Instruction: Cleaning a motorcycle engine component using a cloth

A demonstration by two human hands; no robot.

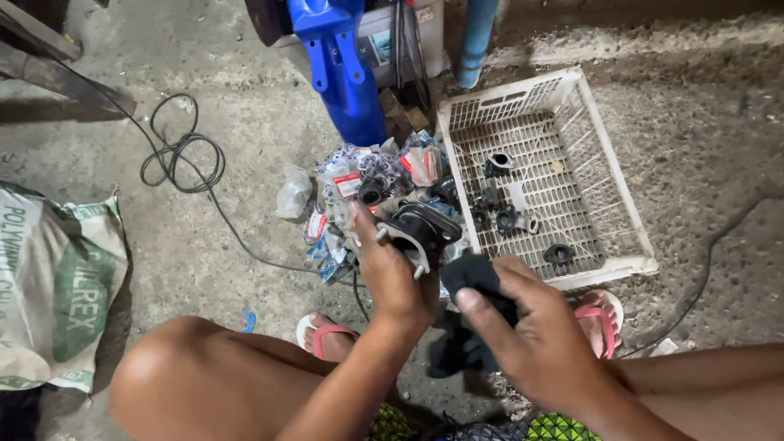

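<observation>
Above the concrete floor [204, 237], a black rubber intake manifold with metal studs [419, 233] is gripped by the left hand [392, 278], flange exposed for wiping; a dark cloth [469, 314] is pinched by the right hand [531, 335], beside the white plastic crate [608, 171].

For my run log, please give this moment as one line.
left hand: holds black metal part | right hand: holds dark cloth | white crate: small black parts inside | floor: bagged parts pile

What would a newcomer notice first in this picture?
In the centre, the left hand holds a black metal part while the right hand grips a dark cloth. Behind them lies a pile of bagged parts, with a white plastic crate at right.
</observation>
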